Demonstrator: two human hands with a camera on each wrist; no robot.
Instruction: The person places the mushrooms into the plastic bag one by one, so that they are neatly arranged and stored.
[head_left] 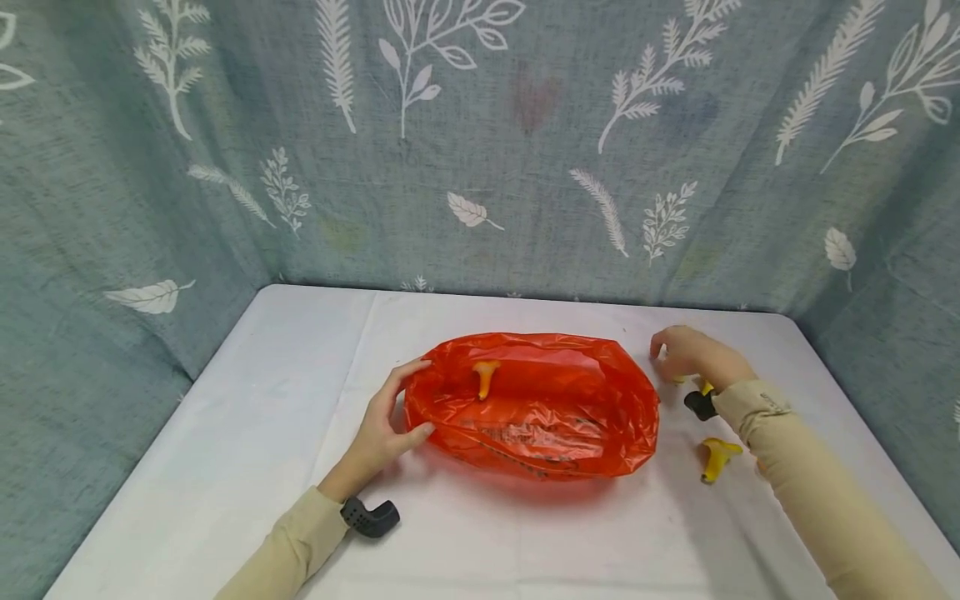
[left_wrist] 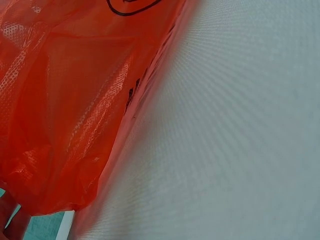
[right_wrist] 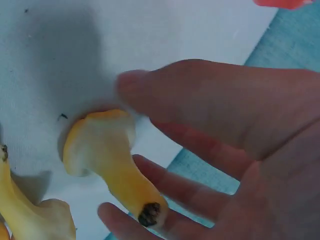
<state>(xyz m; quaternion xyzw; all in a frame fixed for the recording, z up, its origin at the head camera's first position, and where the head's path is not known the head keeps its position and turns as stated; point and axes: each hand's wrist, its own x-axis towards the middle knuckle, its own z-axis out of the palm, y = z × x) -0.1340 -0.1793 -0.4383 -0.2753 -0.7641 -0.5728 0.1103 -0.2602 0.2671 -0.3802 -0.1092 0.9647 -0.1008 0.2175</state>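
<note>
A red plastic bag (head_left: pixel 532 454) stands with its mouth spread wide, and a yellow chanterelle mushroom (head_left: pixel 485 377) lies inside. My left hand (head_left: pixel 382 421) holds the bag's left end, thumb at the front rim and fingers along the back. In the left wrist view, only fingers (left_wrist: pixel 14 217) show beside the bag's corner. Right of the bag, my right hand (head_left: pixel 693 357) reaches over another chanterelle (right_wrist: pixel 112 150). In the right wrist view, this mushroom's dark-ended stem overlaps the loosely bent fingers (right_wrist: pixel 175 192), while the thumb hangs apart from its cap.
Another chanterelle (head_left: pixel 720 458) lies under the right forearm, with bits of orange (head_left: pixel 760 467) beside the sleeve. The white-covered table (head_left: pixel 225 433) is bordered by patterned curtains (head_left: pixel 480 167) at the back and sides. Black wrist mounts (head_left: pixel 371 518) sit beneath the wrists.
</note>
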